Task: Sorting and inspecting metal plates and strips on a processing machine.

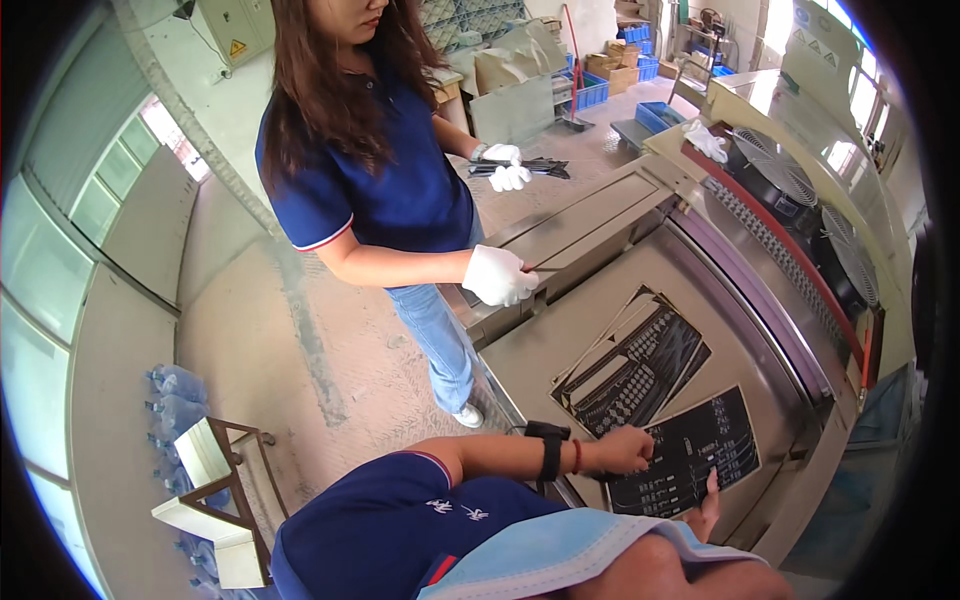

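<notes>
A black sheet (690,450) with pale markings and a light border lies on the machine's flat metal bed in front of me. My left hand (628,450) is closed at its left part, fingers curled; what they pinch, if anything, is too small to make out. By the sheet's lower right part is my right hand (708,508), one finger stretched up over the sheet. The blue mask in front hides some of that hand. Beyond it lie overlapping black cut-out sheets (635,370) with many small openings, stacked askew.
Across the machine bed (560,350) stands a co-worker with white gloves (500,277), holding a bundle of black strips (535,167). Round fans (772,165) and a red bar line the machine's right side. A trolley (225,500) and water bottles (180,400) stand on the left floor.
</notes>
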### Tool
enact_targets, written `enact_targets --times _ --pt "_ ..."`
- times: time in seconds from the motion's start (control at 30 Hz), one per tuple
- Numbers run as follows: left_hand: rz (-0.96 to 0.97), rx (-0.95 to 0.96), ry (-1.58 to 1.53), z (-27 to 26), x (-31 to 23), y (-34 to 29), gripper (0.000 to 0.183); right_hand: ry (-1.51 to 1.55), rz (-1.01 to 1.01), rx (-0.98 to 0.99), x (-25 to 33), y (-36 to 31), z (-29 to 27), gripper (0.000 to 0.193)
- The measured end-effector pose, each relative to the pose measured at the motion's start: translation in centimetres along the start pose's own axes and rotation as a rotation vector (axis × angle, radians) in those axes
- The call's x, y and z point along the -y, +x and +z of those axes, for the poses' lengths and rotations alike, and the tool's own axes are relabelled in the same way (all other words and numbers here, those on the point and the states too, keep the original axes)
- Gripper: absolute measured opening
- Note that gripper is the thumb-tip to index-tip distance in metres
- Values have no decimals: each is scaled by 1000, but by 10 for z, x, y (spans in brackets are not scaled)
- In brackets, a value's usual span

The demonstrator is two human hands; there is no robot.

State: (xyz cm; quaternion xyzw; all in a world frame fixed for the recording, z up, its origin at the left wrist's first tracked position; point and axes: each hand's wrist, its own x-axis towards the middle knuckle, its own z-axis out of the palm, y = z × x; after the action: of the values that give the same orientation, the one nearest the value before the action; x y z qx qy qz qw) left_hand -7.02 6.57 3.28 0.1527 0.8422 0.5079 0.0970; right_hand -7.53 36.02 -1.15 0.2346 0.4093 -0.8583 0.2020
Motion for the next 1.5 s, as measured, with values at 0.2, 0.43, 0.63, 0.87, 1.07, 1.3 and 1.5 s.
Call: enact_targets --times 0.2,0.43,0.63,0.87,1.07,1.3,1.5 --pt "-140 43 61 19 8 2 18 78 175 10 -5 41 -94 58" --pt "-83 9 166 24 6 5 21 -179 -168 -195 -1 -42 49 51" --pt "-79 58 186 22 12 6 24 -212 -39 -292 12 -38 71 52" --pt "69 -23 -19 15 21 0 23 -251 -20 -295 8 -20 36 52" --pt "47 -80 -106 -34 29 -23 22 -188 -97 -137 3 -14 21 54" --pt "28 -277 63 -76 57 -67 25 -6 -115 -74 -7 15 -30 55" --pt "191 -316 182 -69 79 -76 23 56 17 -81 -1 11 -26 54"
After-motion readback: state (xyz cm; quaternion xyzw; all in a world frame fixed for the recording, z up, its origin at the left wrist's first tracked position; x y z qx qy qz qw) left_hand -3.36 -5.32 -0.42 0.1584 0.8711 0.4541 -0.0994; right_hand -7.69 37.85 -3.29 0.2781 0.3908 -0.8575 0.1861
